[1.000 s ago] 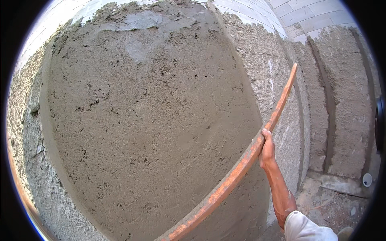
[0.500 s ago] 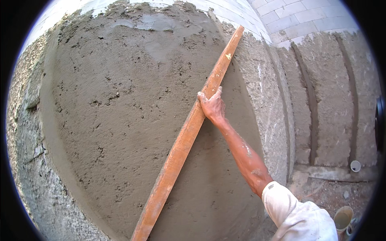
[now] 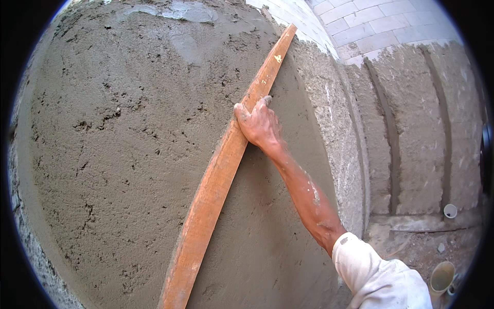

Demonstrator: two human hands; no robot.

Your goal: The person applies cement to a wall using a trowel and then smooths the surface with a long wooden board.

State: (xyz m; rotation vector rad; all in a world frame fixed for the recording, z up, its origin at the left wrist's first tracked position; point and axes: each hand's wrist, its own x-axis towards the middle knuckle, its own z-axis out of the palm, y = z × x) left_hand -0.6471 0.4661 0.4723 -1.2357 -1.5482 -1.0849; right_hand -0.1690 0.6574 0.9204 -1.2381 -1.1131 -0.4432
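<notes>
A long wooden straightedge (image 3: 208,206), reddish-brown and smeared with mortar, leans slantwise across a wall of wet grey mortar (image 3: 118,170). Its narrow-looking top end is at the upper right, and its lower end runs out of the picture at the bottom. My right hand (image 3: 261,126) is closed on the board above its middle, thumb and fingers wrapped over its edges. Right of the board the mortar looks smoother; on the left it is rough, with pits and small cracks. My left hand is out of the picture.
A strip of rough, drier render (image 3: 329,113) borders the wet mortar on the right. Beyond stands another wall with dark vertical bands (image 3: 393,149) below pale blocks (image 3: 378,26). At lower right are a bucket (image 3: 442,276), a white pipe end (image 3: 450,211) and rubble on the ground.
The view has shifted, and the wall's left side sits farther left in it. My right hand and the straightedge appear slightly farther left and higher. The grip is unchanged.
</notes>
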